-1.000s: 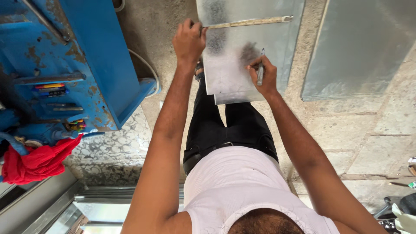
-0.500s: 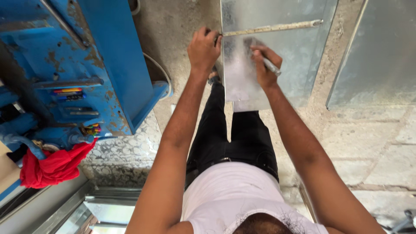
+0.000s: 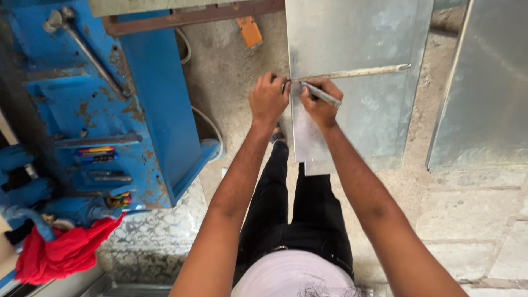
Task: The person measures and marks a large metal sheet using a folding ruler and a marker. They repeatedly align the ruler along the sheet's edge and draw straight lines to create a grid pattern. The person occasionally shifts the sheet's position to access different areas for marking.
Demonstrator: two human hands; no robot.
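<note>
A grey metal sheet (image 3: 363, 49) lies on the concrete floor in front of me. A long metal ruler (image 3: 357, 72) lies across it, running left to right. My left hand (image 3: 268, 99) presses down on the ruler's left end at the sheet's left edge. My right hand (image 3: 319, 104) grips a slim metal marking tool (image 3: 322, 95), its tip set against the ruler close to my left hand. Both hands are nearly touching. My legs in black trousers (image 3: 297, 203) stand below them.
A worn blue metal machine (image 3: 104, 104) with a lever and tools stands at the left, with a red cloth (image 3: 60, 250) at its lower corner. A second metal sheet (image 3: 484, 93) lies at the right. An orange block (image 3: 250, 30) sits on the floor beyond.
My right hand has slid left along the ruler, from mid-sheet to right beside my left hand. The view has shifted closer over the sheet.
</note>
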